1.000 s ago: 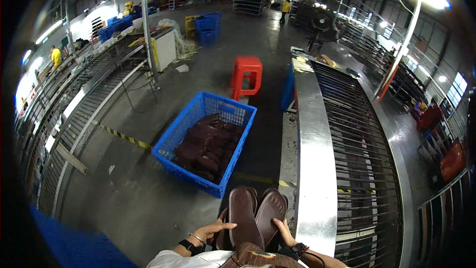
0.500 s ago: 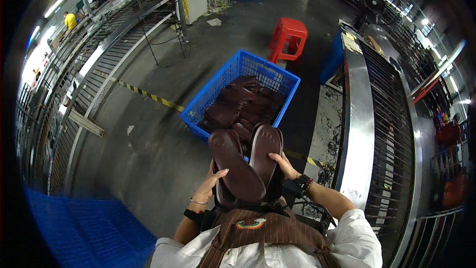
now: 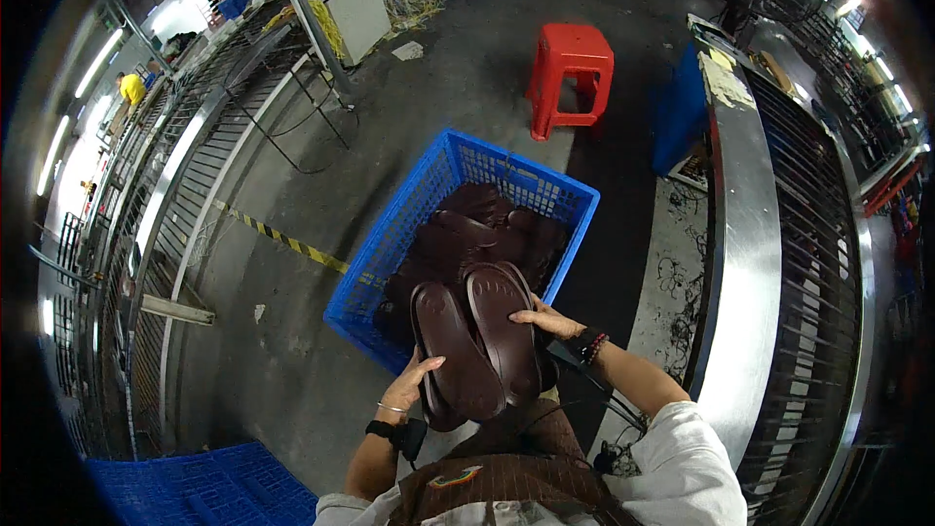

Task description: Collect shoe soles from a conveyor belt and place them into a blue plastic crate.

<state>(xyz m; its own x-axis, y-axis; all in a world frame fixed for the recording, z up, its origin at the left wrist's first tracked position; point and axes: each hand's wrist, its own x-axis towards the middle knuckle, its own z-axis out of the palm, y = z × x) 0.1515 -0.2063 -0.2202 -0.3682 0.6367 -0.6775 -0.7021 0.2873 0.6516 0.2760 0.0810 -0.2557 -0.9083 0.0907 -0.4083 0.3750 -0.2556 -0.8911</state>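
Two dark brown shoe soles lie side by side over my lap, toes pointing away from me. My left hand [image 3: 410, 386] grips the left sole [image 3: 454, 356] at its outer edge. My right hand [image 3: 546, 320] holds the right sole [image 3: 504, 329] along its right side. Just beyond them on the concrete floor stands a blue plastic crate [image 3: 409, 224] holding several more dark brown soles [image 3: 472, 234]. A black watch sits on my left wrist and a bead bracelet on my right.
A red plastic stool [image 3: 571, 73] stands beyond the crate. A long metal roller conveyor [image 3: 779, 234] runs along my right, another rack [image 3: 166, 195] along the left. Yellow-black tape [image 3: 282, 239] marks the floor. A second blue crate [image 3: 195, 487] sits at lower left. A person in yellow [image 3: 130, 93] is far left.
The view has tilted down toward my lap. Both soles have come down and closer to me, with the crate now just past their toes.
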